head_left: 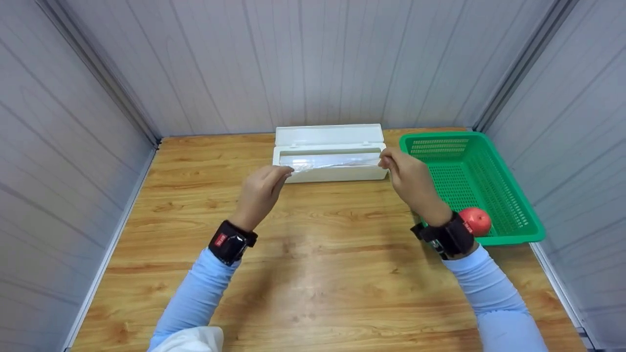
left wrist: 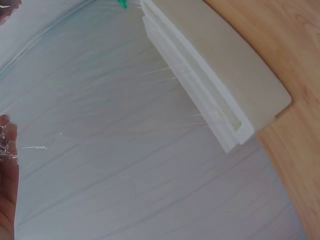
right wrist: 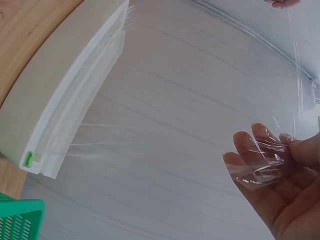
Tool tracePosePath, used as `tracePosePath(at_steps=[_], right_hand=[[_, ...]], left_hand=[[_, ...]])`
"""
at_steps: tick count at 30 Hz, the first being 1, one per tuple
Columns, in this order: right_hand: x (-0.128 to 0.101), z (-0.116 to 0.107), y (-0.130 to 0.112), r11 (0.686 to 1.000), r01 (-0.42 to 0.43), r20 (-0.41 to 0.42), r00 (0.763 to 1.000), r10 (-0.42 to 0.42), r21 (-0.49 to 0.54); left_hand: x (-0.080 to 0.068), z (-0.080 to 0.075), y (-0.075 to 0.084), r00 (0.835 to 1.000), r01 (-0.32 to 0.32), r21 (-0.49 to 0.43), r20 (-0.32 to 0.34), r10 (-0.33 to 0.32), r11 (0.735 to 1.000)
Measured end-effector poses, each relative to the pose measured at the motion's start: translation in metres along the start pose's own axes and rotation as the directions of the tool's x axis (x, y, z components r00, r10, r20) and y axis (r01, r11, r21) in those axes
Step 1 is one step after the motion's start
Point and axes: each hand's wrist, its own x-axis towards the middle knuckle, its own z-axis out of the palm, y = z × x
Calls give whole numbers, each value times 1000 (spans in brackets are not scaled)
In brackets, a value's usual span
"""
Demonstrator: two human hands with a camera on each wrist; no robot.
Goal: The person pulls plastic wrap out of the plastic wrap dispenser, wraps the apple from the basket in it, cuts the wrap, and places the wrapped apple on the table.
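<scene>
Above the desk [head_left: 313,274], a sheet of cling film [head_left: 337,163] stretches out of the open white dispenser box [head_left: 330,152]. From the left: the left hand [head_left: 261,188] pinches one corner, fingers [left wrist: 7,165] closed on the film. The right hand [head_left: 411,178] pinches the other, its fingers [right wrist: 250,160] bunching it. Pulling evenly with both hands should keep it taut and unwrinkled. Rightmost sits a green basket [head_left: 508,195] holding an apple [head_left: 475,221].
</scene>
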Motion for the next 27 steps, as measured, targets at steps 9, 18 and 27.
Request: tracePosePath(at_steps=[9,18,27], right_hand=[[-23,4,4,998,50,12,999,-49,-27],[-53,11,9,995,86,28,996,-85,-58],[-75,20,17,992,111,81,991,-106,-65]], left_hand=[[-19,-1,8,1000,1,1,15,-1,1000],[-38,-1,14,997,-38,-57,72,42,998],[-65,3,23,991,-32,-49,132,38,998]])
